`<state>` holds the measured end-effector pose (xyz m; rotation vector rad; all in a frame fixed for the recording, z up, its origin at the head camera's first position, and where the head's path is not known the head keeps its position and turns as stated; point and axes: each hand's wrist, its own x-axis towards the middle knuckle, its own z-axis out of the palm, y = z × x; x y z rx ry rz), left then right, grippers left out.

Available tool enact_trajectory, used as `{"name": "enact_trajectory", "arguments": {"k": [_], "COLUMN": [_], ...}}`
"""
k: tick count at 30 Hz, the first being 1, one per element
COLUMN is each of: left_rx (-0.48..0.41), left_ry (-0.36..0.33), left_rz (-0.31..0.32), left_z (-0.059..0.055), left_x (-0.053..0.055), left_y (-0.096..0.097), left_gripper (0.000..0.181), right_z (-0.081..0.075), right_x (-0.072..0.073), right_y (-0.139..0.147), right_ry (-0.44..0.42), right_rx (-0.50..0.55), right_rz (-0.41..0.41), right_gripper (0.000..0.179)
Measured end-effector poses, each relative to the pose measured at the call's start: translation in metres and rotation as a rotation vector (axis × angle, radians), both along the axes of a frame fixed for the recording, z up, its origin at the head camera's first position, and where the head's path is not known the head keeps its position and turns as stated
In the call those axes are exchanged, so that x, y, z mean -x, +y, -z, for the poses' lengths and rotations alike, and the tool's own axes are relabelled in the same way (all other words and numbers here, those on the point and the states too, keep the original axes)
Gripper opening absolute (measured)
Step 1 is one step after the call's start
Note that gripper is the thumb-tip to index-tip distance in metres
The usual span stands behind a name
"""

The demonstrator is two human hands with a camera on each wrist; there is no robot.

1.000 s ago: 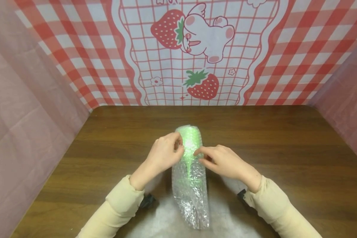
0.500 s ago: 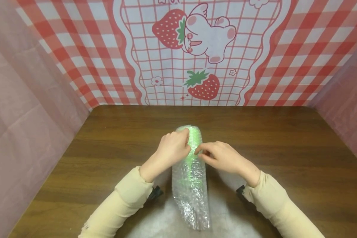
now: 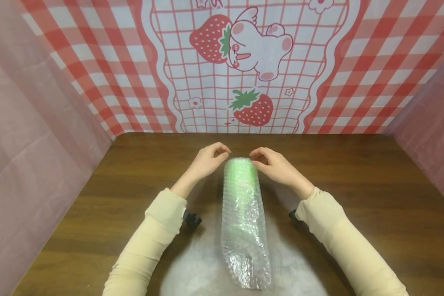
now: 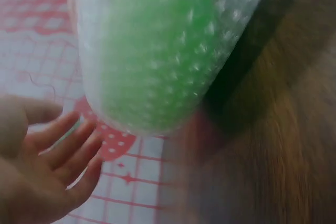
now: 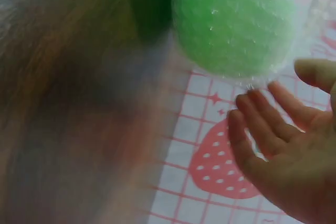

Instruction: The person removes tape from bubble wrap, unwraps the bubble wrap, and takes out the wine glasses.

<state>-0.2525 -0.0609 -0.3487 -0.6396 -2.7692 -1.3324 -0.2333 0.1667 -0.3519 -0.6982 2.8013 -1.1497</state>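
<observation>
A long bundle of bubble wrap (image 3: 243, 230) lies lengthwise on the table, its near end flattened and crumpled. Through the plastic at the far end shows a bright green thing (image 3: 242, 172), rounded at its tip in both wrist views; the wrap blurs its kind. My left hand (image 3: 207, 160) hovers at the left of that far end, fingers loosely bent around nothing. On the other side is my right hand (image 3: 275, 164), fingertips close to the wrap's top right corner. The left hand (image 4: 52, 161) and right hand (image 5: 283, 140) each show relaxed, spread fingers in their wrist views.
The brown wooden table (image 3: 355, 185) reaches back to a red-and-white checked cloth (image 3: 340, 74) with strawberry prints. Pink curtains (image 3: 33, 123) hang at both sides. A pale glare lies on the tabletop around the bundle's near end.
Both hands have left the middle of the wrap and moved forward and apart, to either side of its far end. The bundle sits slightly farther right and looks turned, its green showing differently.
</observation>
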Motion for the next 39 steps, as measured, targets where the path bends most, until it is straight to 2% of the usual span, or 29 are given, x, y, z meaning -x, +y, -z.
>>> {"name": "enact_trajectory", "arguments": {"k": [4, 7, 9, 13, 17, 20, 25, 30, 34, 38, 39], "left_rx": [-0.054, -0.097, -0.123, -0.102, -0.030, -0.009, -0.023, -0.098, -0.155, -0.162, -0.163], "left_ry": [-0.190, -0.286, -0.336, -0.413, -0.554, -0.651, -0.694, -0.758, -0.792, -0.771, -0.765], "left_rz": [0.142, 0.211, 0.239, 0.303, 0.328, 0.332, 0.362, 0.420, 0.421, 0.425, 0.430], "left_z": [0.006, 0.007, 0.007, 0.011, 0.016, 0.018, 0.019, 0.022, 0.024, 0.024, 0.024], "left_x": [0.012, 0.016, 0.020, 0.032, 0.040, 0.043, 0.044, 0.042, 0.040, 0.039, 0.038], "left_y": [0.002, 0.006, 0.009, 0.013, 0.013, 0.012, 0.014, 0.019, 0.021, 0.022, 0.022], "left_gripper": [0.032, 0.033, 0.032, 0.032, 0.041, 0.048, 0.051, 0.047, 0.043, 0.043, 0.043], "right_z": [0.009, 0.012, 0.014, 0.018, 0.023, 0.025, 0.023, 0.026, 0.026, 0.007, 0.007], "right_x": [0.006, 0.006, 0.006, 0.008, 0.009, 0.008, 0.006, 0.003, 0.000, -0.013, -0.013], "right_y": [-0.001, -0.002, -0.002, -0.002, 0.000, 0.002, 0.002, 0.001, 0.000, -0.005, -0.005], "right_ry": [-0.136, -0.184, -0.190, -0.183, -0.180, -0.169, -0.155, -0.154, -0.154, -0.155, -0.150], "right_rx": [-0.019, 0.006, 0.038, 0.077, 0.073, 0.084, 0.107, 0.099, 0.102, 0.100, 0.099], "right_rz": [-0.027, -0.043, -0.055, -0.059, -0.070, -0.073, -0.070, -0.054, -0.030, -0.026, -0.030], "right_gripper": [0.040, 0.040, 0.038, 0.036, 0.038, 0.038, 0.035, 0.033, 0.031, 0.028, 0.028]}}
